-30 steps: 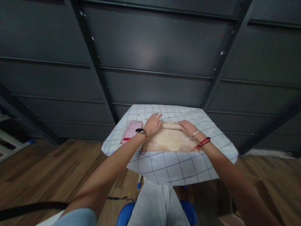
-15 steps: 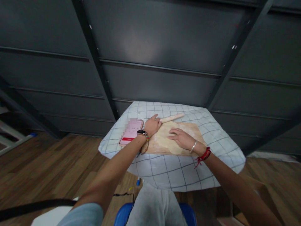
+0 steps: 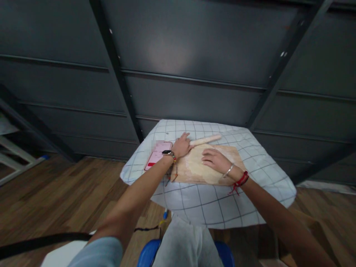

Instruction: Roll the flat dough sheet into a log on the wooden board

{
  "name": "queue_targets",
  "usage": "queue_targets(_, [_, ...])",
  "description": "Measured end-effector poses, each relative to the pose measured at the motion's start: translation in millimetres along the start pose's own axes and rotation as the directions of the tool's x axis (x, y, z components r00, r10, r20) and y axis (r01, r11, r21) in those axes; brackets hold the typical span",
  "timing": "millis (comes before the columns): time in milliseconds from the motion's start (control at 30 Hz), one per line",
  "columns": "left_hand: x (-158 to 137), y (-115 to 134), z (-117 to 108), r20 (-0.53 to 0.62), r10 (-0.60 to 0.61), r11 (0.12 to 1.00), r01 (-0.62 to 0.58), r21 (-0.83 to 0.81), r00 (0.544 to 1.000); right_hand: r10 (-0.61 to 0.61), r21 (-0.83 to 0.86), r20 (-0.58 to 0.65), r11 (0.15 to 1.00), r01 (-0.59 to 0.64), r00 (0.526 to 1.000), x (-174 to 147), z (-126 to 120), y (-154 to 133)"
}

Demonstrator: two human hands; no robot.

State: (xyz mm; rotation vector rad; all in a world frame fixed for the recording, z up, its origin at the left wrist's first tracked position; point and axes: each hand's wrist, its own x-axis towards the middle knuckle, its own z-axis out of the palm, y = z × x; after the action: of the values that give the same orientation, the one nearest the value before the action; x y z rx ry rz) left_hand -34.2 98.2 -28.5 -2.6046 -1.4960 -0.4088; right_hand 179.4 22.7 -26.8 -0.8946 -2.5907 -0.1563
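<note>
A thin, pale sheet of dough [image 3: 196, 163] lies spread over a floured wooden board [image 3: 235, 151]. My right hand [image 3: 217, 161] rests palm down on the dough's right part, its fingers stretched out to the left and holding nothing. At the board's upper left corner is my left hand [image 3: 182, 145], fingers apart and pointing away from me. Its fingertips are beside the left end of a floured rolling pin [image 3: 206, 139]; whether they touch it I cannot tell. The pin lies slanted along the board's far edge.
Left of the board a phone [image 3: 158, 154] with a lit pink screen lies partly behind my left wrist. A white checked cloth [image 3: 205, 207] covers the small table. A dark panelled wall [image 3: 183, 96] stands behind it. Below is a blue stool [image 3: 150, 252].
The view has shifted slightly, so everything sits a little further right. The fingers of my right hand lie closer together on the dough. My left hand stays by the rolling pin's end.
</note>
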Motion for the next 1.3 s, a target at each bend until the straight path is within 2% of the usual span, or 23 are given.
queue_targets(200, [-9.4, -7.9, -12.9, -0.052, 0.011, 0.996, -0.016, -0.088, 0.999, -0.019, -0.053, -0.034, 0.998, 0.017, 0.999, 2.3, 0.4, -2.6])
queue_targets(467, [-30.7, -7.5, -14.2, 0.069, 0.009, 0.996, -0.003, -0.086, 0.998, -0.017, -0.03, -0.035, 0.999, 0.016, 0.999, 3.3, 2.6, -7.0])
queue_targets(667, [-25.1, -1.9, -32.1, 0.086, 0.036, 0.997, -0.029, -0.073, 0.996, 0.194, 0.179, -0.105, 0.968, -0.173, 0.975, 0.3, 9.5, -0.4])
queue_targets(833, [-15.1, 3.2, -30.8, 0.129, 0.016, 0.999, -0.012, -0.033, 0.992, 0.304, 0.285, -0.081, 0.92, -0.27, 0.949, -1.0, 12.8, -1.3])
queue_targets(1067, [-4.8, 19.2, -22.4, 0.108, -0.024, 1.0, 0.024, 0.0, 0.994, 0.294, 0.176, -0.014, 0.941, -0.287, 0.956, 4.3, 9.9, -10.9])
queue_targets(1200, [-2.8, 26.8, -17.2, 0.075, -0.036, 0.999, 0.036, 0.001, 0.997, 0.253, 0.001, 0.042, 0.967, -0.253, 0.967, 8.7, 8.0, -16.1])
queue_targets(1300, [-4.4, 29.7, -9.8, 0.035, -0.05, 0.999, 0.049, 0.012, 0.998, 0.281, -0.104, 0.065, 0.956, -0.273, 0.958, 9.7, 7.5, -17.6])
